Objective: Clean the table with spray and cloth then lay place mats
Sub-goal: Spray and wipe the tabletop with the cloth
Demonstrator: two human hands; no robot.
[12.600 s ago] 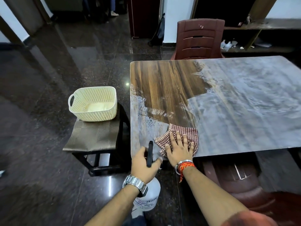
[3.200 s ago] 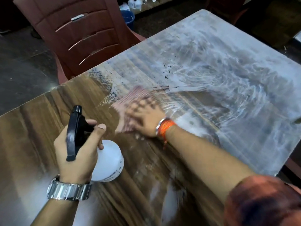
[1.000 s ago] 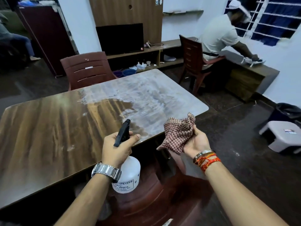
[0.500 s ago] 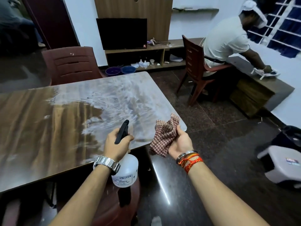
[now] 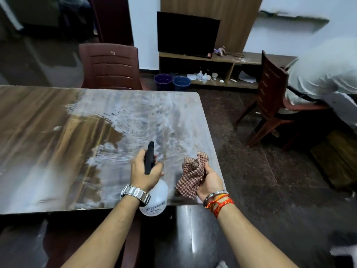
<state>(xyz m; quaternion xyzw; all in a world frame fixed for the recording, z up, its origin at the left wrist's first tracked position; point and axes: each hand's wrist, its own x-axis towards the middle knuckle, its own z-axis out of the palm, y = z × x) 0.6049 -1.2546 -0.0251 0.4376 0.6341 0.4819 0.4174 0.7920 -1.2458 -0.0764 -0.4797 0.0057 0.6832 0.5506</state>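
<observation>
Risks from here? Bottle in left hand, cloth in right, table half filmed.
1. White film covers the right part of the table; laying mats now would likely trap it.
2. The cloth is bunched in the right hand, so wiping may smear rather than lift.
3. The bottle, held by its head in the left hand, hangs at the near edge and could knock it.

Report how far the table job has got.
Done: the table's left part shows bare wood grain. In hand: left hand holds the spray bottle, right hand grips the bunched checked cloth. Left: the white smeared film on the right half; no place mats visible.
</observation>
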